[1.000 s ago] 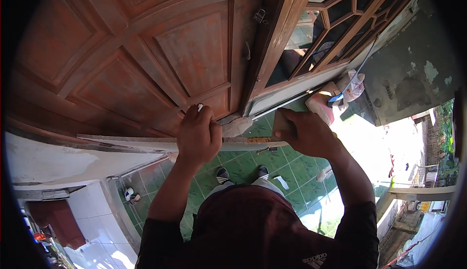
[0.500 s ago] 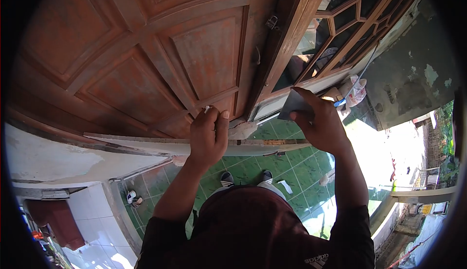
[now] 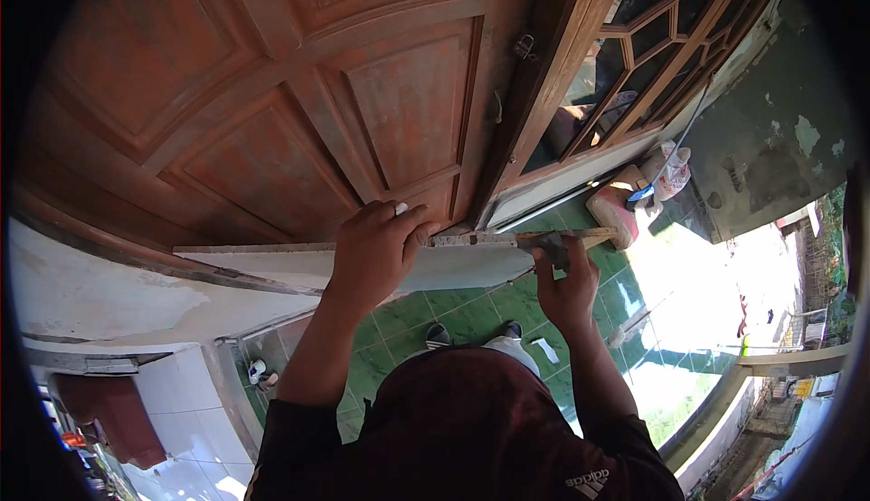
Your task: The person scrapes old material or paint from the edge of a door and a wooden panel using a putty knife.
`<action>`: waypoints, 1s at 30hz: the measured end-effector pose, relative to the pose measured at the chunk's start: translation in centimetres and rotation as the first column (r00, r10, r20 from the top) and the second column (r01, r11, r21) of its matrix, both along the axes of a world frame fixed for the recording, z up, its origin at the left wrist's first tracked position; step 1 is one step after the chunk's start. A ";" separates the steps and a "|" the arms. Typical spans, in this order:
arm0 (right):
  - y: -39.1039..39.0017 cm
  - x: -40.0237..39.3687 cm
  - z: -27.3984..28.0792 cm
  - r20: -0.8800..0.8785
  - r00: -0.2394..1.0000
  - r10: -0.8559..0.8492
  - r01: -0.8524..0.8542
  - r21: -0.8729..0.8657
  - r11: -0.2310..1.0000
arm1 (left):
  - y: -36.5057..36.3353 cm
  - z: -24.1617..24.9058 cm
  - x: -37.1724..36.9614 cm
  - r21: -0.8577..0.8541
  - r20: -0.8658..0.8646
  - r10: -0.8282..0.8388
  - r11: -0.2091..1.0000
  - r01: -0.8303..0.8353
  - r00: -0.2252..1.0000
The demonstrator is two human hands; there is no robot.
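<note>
at the edge of a long white board [image 3: 480, 267], a flat dark grey sheet [image 3: 546, 245] is pinched by the right hand [image 3: 571, 288]; the left hand [image 3: 370, 252] is curled there (whether gripping cannot be told).

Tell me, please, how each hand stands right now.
Left hand: curled at the board; its grip cannot be told.
Right hand: closed, holding a dark sheet.

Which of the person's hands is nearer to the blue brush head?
Right. In the picture, the right hand, holding a dark flat piece, is below and left of the blue brush head; the left hand is much farther left, at the pale board.
</note>
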State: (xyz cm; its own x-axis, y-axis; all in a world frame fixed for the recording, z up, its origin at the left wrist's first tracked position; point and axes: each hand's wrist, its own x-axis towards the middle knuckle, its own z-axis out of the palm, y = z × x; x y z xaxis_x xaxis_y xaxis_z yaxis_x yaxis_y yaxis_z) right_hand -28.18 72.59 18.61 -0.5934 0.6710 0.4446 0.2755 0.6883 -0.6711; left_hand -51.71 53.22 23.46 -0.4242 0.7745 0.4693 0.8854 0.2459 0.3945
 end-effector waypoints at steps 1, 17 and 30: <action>0.0 -0.5 -0.9 -0.043 0.999 -0.010 0.009 -0.024 1.000 | -0.2 -0.6 -0.3 -0.026 -0.046 -0.024 0.999 0.023 0.999; 0.7 -6.1 -5.2 -0.265 0.955 -0.136 0.062 -0.272 0.960 | 1.5 -2.5 -2.9 -0.093 -0.033 -0.062 0.994 0.059 0.998; 2.7 -4.7 -0.8 -0.606 0.780 -0.154 -0.264 -0.543 0.797 | 2.1 -1.9 -2.5 0.011 -0.116 -0.059 0.998 0.060 0.991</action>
State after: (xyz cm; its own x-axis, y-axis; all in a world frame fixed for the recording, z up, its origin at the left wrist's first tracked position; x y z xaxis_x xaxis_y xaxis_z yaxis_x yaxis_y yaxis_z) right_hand -32.87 75.26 17.82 -0.3883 0.8859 0.2537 -0.3473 0.1144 -0.9308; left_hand -54.16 55.30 21.54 -0.3197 0.7894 0.5241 0.9382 0.1865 0.2915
